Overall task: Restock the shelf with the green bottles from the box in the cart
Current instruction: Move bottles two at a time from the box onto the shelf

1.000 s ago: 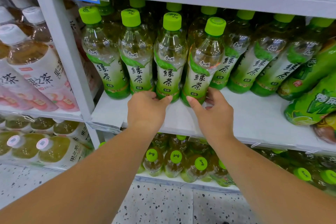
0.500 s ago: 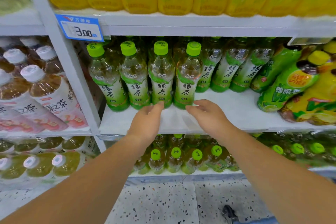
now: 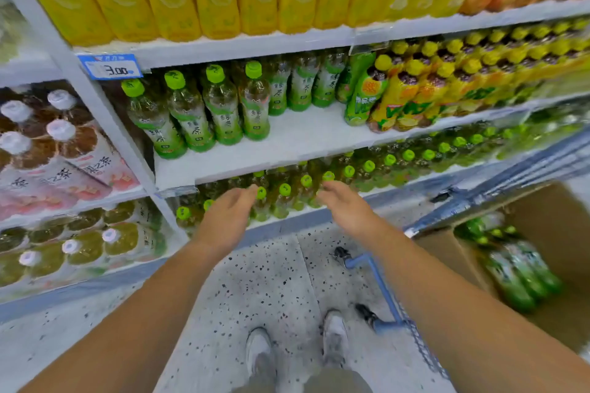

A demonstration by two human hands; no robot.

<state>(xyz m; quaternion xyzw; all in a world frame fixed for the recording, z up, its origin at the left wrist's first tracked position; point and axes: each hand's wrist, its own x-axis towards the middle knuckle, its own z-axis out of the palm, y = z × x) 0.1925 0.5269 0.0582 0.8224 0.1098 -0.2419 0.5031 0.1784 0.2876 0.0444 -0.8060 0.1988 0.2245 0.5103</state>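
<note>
Four green bottles point(image 3: 198, 112) stand at the left front of the shelf point(image 3: 306, 137). Your left hand point(image 3: 228, 217) and right hand point(image 3: 344, 207) hang just below the shelf, fingers loose, holding nothing. Right of the shelf, other bottles point(image 3: 517, 274) lie in the box point(image 3: 555, 220).

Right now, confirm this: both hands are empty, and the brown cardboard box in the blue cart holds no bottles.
Wrong on the box. The head view shows the brown cardboard box holding green-labelled plastic bottles. The left hand and right hand are empty.
</note>
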